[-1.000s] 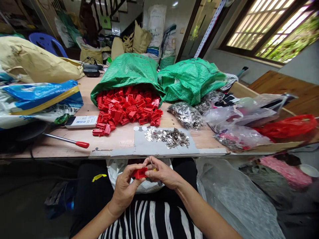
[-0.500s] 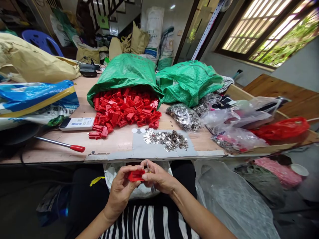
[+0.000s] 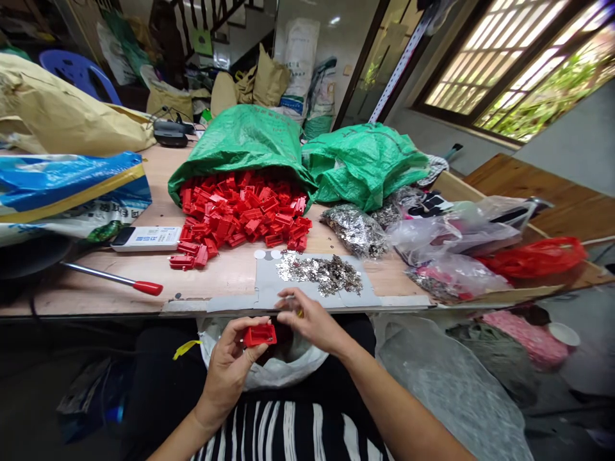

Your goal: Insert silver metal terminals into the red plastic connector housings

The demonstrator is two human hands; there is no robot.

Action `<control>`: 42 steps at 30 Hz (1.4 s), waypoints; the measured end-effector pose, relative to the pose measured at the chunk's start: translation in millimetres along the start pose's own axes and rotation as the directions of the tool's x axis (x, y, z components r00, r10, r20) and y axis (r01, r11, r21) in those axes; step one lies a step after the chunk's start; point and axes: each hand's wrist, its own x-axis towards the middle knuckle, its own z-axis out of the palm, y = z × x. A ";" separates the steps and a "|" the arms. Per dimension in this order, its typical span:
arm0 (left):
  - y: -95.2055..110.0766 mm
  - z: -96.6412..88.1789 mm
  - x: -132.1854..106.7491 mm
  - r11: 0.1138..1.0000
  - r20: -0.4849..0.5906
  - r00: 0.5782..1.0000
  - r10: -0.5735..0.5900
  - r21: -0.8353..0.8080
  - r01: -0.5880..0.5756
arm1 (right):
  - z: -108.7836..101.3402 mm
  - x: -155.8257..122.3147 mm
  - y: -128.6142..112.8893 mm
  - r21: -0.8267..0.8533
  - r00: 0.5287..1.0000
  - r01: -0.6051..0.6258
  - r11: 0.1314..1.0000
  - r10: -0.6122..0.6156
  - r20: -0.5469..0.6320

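My left hand (image 3: 229,366) pinches a small red plastic housing (image 3: 260,335), its hollow side facing me. Its fingers are closed around the left end. Close by on the right, my right hand (image 3: 314,325) is apart from the housing, fingers curled near the table edge. A bit of yellow shows between those fingers, on the thin metal tool seen there earlier; most of it is hidden. Below both hands a white bag (image 3: 293,376) lies open on my lap. Ahead, small flat silver metal pieces (image 3: 319,274) lie heaped on a grey sheet (image 3: 267,285).
Red housings (image 3: 240,211) spill from a green sack (image 3: 250,137); another green sack (image 3: 365,160) lies beside it. Bagged metal pieces (image 3: 355,230) and plastic bags (image 3: 461,224) fill the right. A lever with a red grip (image 3: 147,288) juts out at left, near a white box (image 3: 152,238).
My right hand has drawn away from the red housing and lifted toward the table edge. The left hand keeps the housing, shifted slightly left.
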 end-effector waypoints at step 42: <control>13.9 7.8 22.8 0.891 -0.010 0.963 -0.270 -0.382 0.245 | 8.1 -5.2 -25.0 -0.228 0.897 0.440 0.869 -0.435 0.071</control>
